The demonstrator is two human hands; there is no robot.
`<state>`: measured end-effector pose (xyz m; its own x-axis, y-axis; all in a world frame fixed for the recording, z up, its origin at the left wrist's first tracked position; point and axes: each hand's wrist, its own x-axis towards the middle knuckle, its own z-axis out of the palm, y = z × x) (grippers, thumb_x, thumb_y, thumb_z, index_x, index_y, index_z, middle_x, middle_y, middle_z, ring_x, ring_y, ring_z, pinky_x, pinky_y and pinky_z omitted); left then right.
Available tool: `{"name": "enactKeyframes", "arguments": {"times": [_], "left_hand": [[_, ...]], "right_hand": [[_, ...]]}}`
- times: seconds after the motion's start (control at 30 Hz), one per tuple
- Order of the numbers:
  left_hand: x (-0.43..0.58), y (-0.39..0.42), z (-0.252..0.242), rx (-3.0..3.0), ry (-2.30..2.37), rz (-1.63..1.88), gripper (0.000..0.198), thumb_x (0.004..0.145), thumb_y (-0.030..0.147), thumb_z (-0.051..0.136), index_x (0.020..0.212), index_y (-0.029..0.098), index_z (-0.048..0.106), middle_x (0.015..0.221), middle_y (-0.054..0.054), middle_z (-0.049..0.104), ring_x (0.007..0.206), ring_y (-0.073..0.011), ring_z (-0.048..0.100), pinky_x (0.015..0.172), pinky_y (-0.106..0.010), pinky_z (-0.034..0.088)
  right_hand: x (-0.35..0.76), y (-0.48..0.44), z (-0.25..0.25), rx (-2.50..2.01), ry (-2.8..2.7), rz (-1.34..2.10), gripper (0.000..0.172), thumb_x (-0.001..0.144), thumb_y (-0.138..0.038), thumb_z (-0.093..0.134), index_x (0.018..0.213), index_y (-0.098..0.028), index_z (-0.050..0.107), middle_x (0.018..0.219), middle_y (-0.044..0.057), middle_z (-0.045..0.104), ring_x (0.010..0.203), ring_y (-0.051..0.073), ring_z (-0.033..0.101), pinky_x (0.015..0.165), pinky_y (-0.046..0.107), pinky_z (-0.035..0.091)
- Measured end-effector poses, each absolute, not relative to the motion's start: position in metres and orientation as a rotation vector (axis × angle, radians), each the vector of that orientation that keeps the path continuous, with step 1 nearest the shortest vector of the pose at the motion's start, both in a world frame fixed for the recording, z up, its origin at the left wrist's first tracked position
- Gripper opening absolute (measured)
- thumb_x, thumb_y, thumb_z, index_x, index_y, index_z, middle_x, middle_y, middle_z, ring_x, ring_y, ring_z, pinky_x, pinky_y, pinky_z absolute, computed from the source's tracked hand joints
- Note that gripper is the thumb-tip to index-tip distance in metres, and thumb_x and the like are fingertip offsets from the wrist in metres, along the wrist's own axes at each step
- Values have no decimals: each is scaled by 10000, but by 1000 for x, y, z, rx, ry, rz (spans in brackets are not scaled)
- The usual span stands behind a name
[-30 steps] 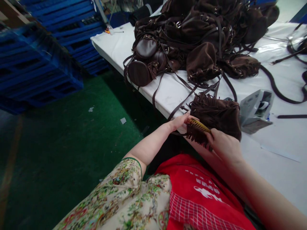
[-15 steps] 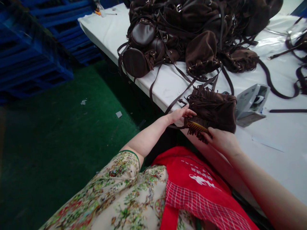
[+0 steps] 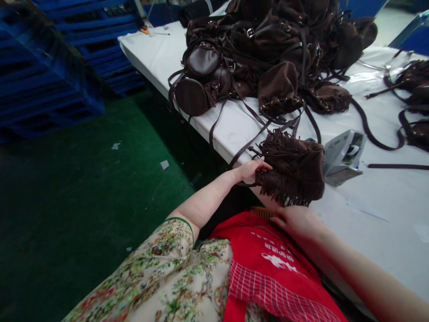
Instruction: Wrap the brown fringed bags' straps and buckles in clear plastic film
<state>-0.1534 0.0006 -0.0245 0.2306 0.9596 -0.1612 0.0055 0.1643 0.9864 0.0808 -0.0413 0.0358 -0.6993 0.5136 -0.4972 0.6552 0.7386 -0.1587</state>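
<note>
A dark brown fringed bag [image 3: 296, 163] lies on its side at the table's front edge, its strands hanging towards me. My left hand [image 3: 252, 169] grips the bag's left end, with its fingertips on the brown material. My right hand [image 3: 299, 220] is closed around one end of a yellowish-brown comb [image 3: 262, 213]. The comb's toothed part sticks out leftwards, just below the fringe and apart from it, in front of my red apron [image 3: 264, 243]. Part of the right hand's grip is hidden behind its own knuckles.
A large heap of brown bags [image 3: 268, 49] with trailing straps covers the table's far side. Close to the right of the fringed bag stands a grey metal box-like object [image 3: 343, 156]. More bags [image 3: 417, 80] lie far right. Blue pallets [image 3: 43, 76] are stacked on the green floor.
My right hand has drawn the comb out of the fringe and down towards my apron. The left hand stays on the bag. The camera view has shifted slightly.
</note>
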Motion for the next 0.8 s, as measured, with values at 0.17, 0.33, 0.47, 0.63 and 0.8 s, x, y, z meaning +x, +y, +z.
{"name": "enactKeyframes", "arguments": {"times": [0.17,0.33,0.47,0.63,0.8], "left_hand": [[-154,-2,-26,1142,1053,963,635,974,477,177,1062,112,689,1110,-92,675,1001,-188,569,981,-337,373],[-154,-3,-25,1122,1043,982,611,974,483,211,1027,125,703,1061,-87,695,977,-176,598,961,-317,404],[-156,-11,-24,1179,1116,1096,460,947,452,386,1005,121,700,1074,-96,694,1000,-178,611,956,-308,424],[-161,-39,-24,1372,1359,1291,290,897,354,521,974,131,690,1017,-81,703,988,-183,623,932,-296,447],[-163,-69,-17,1491,1492,1217,306,914,372,497,975,144,691,974,-71,696,899,-177,632,822,-273,486]], "right_hand": [[81,-45,52,1043,2646,-450,424,942,-490,340,837,-233,661,808,49,706,699,190,643,579,279,353],[76,-36,63,1299,2685,-17,423,921,-523,376,800,-195,614,789,75,686,668,200,639,545,302,304],[77,-29,52,1145,2618,-27,369,933,-464,392,849,-195,629,797,83,696,674,209,651,568,303,353],[73,-27,43,1075,2565,-108,415,941,-466,376,899,-167,660,795,130,701,676,244,660,590,332,404],[69,-43,39,883,2527,-407,403,924,-489,404,901,-217,700,835,100,723,721,235,667,609,309,399]]}}
